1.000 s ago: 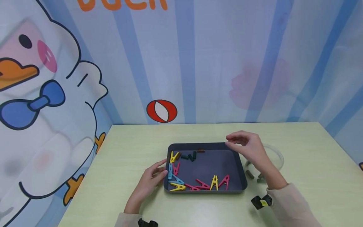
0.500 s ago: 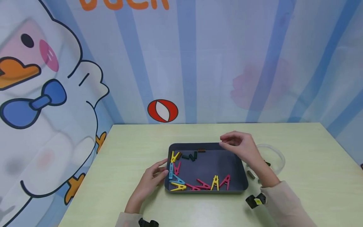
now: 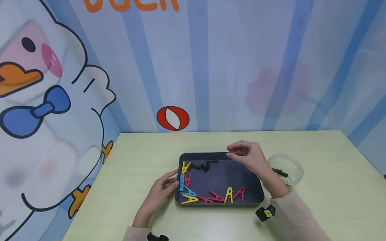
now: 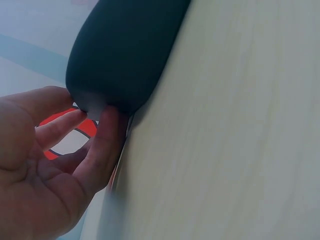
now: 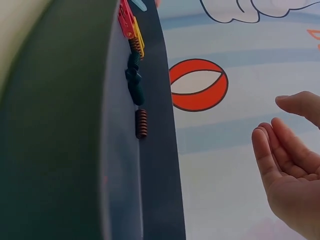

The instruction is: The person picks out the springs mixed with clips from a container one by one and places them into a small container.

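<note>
A dark grey tray sits on the table in the head view. My left hand touches its left end with thumb and fingers against the outer wall; in the left wrist view, the fingertips lie at the tray's rounded corner. Above the far rim, my right hand hovers with thumb and fingertips apart and nothing between them. Nearest below it, a copper-coloured spring lies along the tray's back wall. Several dark green springs and a brown one are grouped at the back left.
Clothespins line the tray's left and front sides: yellow, pink and blue ones. Right of the tray is a clear round container with dark green pieces in it, partly behind the right wrist. A printed cloth hangs behind the table.
My right hand has moved left along the tray's far rim, uncovering more of the clear container. The left hand and the tray's contents have stayed in place.
</note>
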A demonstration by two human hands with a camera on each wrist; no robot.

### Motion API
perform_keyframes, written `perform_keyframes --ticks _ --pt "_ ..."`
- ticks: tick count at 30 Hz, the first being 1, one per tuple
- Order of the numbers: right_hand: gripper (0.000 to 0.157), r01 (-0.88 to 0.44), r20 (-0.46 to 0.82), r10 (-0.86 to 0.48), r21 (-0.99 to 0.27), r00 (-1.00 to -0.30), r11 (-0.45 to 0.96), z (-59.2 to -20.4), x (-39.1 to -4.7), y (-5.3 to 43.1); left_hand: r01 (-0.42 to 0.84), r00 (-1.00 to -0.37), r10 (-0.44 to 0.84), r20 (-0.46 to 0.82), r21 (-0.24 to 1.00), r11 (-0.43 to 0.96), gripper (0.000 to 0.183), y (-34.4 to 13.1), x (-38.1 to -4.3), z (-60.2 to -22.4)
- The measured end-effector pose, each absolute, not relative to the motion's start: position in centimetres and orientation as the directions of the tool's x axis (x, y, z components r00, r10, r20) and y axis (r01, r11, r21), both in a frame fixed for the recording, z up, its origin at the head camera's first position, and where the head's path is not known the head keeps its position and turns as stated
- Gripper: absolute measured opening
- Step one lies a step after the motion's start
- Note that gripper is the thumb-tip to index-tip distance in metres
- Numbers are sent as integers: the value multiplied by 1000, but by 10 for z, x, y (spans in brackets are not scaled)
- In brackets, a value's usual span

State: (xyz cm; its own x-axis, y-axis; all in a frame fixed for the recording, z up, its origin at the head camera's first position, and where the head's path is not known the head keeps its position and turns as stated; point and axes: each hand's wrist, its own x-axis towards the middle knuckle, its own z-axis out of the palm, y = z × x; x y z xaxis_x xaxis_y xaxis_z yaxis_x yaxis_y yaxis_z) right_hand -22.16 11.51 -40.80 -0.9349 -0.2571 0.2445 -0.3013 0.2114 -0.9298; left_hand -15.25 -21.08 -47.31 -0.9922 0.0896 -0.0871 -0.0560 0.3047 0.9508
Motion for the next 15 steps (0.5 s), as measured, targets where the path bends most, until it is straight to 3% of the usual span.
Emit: perform_keyframes --ticks 15 --pt "27 -291 233 -277 -937 -932 191 -425 -235 102 -50 -991 104 -84 955 293 49 -212 -152 -475"
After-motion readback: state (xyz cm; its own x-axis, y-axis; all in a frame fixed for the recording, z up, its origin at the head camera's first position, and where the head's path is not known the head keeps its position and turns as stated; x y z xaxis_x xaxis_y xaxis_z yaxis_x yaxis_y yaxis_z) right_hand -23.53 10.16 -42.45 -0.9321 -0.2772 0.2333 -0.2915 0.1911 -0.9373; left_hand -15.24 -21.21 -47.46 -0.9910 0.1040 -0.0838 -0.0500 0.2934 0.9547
